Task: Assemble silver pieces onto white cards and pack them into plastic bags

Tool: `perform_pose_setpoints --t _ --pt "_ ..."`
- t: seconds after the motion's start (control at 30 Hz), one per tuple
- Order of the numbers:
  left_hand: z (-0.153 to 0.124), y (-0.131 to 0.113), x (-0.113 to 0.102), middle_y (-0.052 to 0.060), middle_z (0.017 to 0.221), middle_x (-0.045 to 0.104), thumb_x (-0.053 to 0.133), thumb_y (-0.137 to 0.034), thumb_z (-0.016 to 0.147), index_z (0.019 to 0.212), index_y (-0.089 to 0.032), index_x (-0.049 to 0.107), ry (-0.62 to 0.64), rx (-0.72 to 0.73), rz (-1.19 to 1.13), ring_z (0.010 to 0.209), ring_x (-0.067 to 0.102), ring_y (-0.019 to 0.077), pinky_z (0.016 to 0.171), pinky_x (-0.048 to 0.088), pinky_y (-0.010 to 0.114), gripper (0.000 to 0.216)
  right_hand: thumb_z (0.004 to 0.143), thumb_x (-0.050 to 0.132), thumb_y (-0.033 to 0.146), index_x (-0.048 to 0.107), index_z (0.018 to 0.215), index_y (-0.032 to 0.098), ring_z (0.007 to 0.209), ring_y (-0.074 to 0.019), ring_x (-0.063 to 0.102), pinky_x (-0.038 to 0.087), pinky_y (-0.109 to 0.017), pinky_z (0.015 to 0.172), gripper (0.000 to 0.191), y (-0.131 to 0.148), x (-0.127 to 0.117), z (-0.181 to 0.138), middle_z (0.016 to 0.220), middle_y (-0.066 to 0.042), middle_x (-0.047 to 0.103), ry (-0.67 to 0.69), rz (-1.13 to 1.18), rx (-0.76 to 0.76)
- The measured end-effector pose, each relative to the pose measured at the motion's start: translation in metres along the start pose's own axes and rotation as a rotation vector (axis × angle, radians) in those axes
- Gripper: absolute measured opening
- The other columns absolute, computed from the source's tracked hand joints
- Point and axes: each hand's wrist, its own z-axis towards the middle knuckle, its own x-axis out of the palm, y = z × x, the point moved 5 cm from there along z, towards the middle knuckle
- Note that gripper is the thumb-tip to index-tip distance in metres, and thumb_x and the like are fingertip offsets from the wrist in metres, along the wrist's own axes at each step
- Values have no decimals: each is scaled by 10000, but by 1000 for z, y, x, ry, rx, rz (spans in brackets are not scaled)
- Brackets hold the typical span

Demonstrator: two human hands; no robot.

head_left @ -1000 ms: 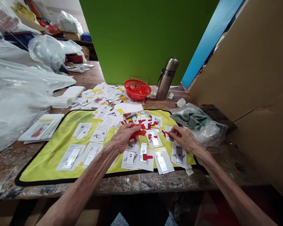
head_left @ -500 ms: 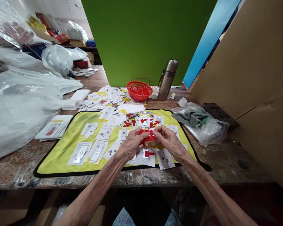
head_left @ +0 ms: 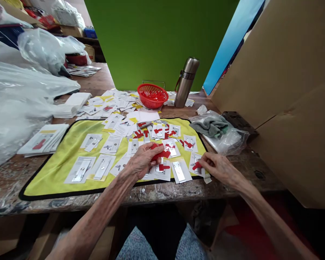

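My left hand (head_left: 143, 160) is closed on a bunch of small red plastic pieces (head_left: 159, 152) above the yellow cloth mat (head_left: 59, 162). Out to the right, my right hand (head_left: 218, 168) pinches a single red piece (head_left: 197, 165) and sets it on a white card (head_left: 194, 163) near the mat's front right corner. More white cards with metal strips lie in rows on the mat; several carry a red piece, such as one card (head_left: 162, 169) just in front of my left hand.
A red basket (head_left: 152, 95) and a steel flask (head_left: 185, 83) stand at the back by a green board. A heap of loose cards (head_left: 116, 104) lies behind the mat. Plastic bags (head_left: 18, 104) fill the left; a bagged grey cloth (head_left: 213, 128) and cardboard sheets (head_left: 287, 72) the right.
Half a second ago both hands met over the red pieces in the middle. My right hand has since moved right and down with one red piece to a card at the mat's edge.
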Motion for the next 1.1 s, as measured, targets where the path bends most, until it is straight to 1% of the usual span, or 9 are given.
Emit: perform_pose_setpoints --t 0.1,0.17,0.37,0.5,0.6,0.7,0.87,0.97,1.1 --pt "0 3 3 -61 464 501 625 -114 780 655 -152 461 11 -16 14 329 391 9 320 174 121 209 807 458 295 504 650 212 596 -177 537 341 -282 548 183 8 -1 -7 661 -42 605 -189 -211 18" --pt "0 5 4 -58 457 506 624 -113 778 658 -155 456 33 -10 15 335 392 11 333 195 120 211 833 427 280 518 726 213 614 -175 544 357 -282 560 156 24 1 -8 701 -43 604 -258 -161 -16" --pt "-1 10 8 -43 491 548 659 -154 752 697 -144 507 61 36 36 384 457 35 399 312 141 162 873 452 447 516 787 207 593 -123 512 409 -239 547 263 77 36 10 682 11 548 -36 460 -142" --pt "-3 6 -2 -13 546 603 678 -160 738 708 -137 523 46 62 66 384 475 40 386 305 147 160 821 501 457 458 683 203 512 -95 418 363 -229 488 292 75 41 22 589 43 461 1 609 -77" --pt "-6 -2 -20 21 595 636 687 -154 732 703 -122 535 -12 92 81 386 470 30 359 244 137 158 818 496 455 448 655 205 492 -91 381 309 -226 460 302 61 35 18 562 50 432 72 498 -53" --pt "-9 -8 -35 13 580 626 715 -177 716 706 -118 550 -46 102 69 389 456 23 358 239 130 176 841 467 414 465 618 208 504 -113 413 297 -247 480 303 49 33 4 547 31 469 88 189 -91" --pt "-13 -5 -44 13 601 628 720 -225 728 705 -121 567 -82 55 29 431 512 40 396 320 137 187 847 449 325 500 683 228 572 -187 526 331 -305 554 197 39 40 -16 617 -32 573 -120 -278 -136" --pt "-14 0 -48 24 642 653 684 -165 748 727 -124 575 -119 27 2 463 555 57 453 386 161 118 854 449 308 528 754 240 630 -205 566 355 -308 579 144 49 38 -15 687 -48 606 -157 -281 -190" --pt "-15 1 -48 35 654 661 698 -180 735 696 -112 577 -33 55 32 458 527 39 478 385 165 144 880 402 281 541 819 235 600 -169 543 374 -284 575 159 87 36 5 661 -14 590 -77 -31 -253"
